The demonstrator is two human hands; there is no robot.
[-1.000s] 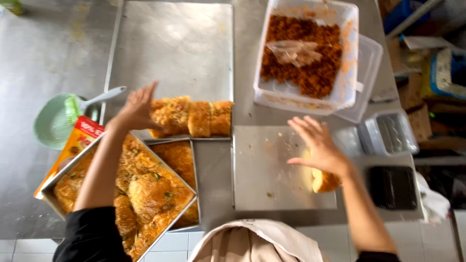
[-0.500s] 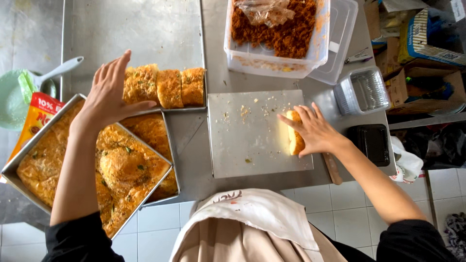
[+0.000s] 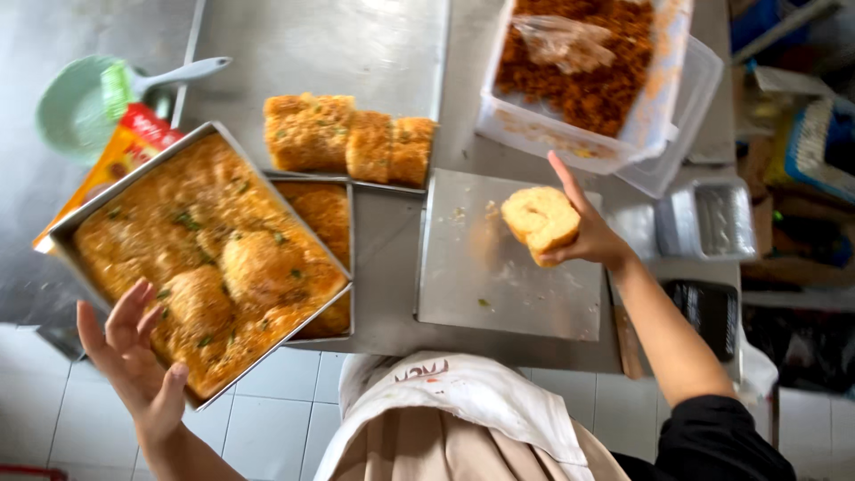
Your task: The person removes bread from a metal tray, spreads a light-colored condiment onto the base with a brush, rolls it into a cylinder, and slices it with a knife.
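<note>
One bread roll (image 3: 540, 220) held up in the right hand (image 3: 583, 233); left hand (image 3: 135, 352) open at a baking tray (image 3: 62, 233).
Right fingers were curled around the roll, gripping it above the metal cutting board (image 3: 508, 281). Left hand had its fingers spread, holding nothing, with the palm at the tray's near corner; whether it touched could not be told. Tray was full of golden baked rolls. Cut bread pieces (image 3: 349, 141) lay beyond it, and a plastic tub (image 3: 614, 147) of reddish-brown filling stood past the board.

black sleeves, beige apron — white-edged
</note>
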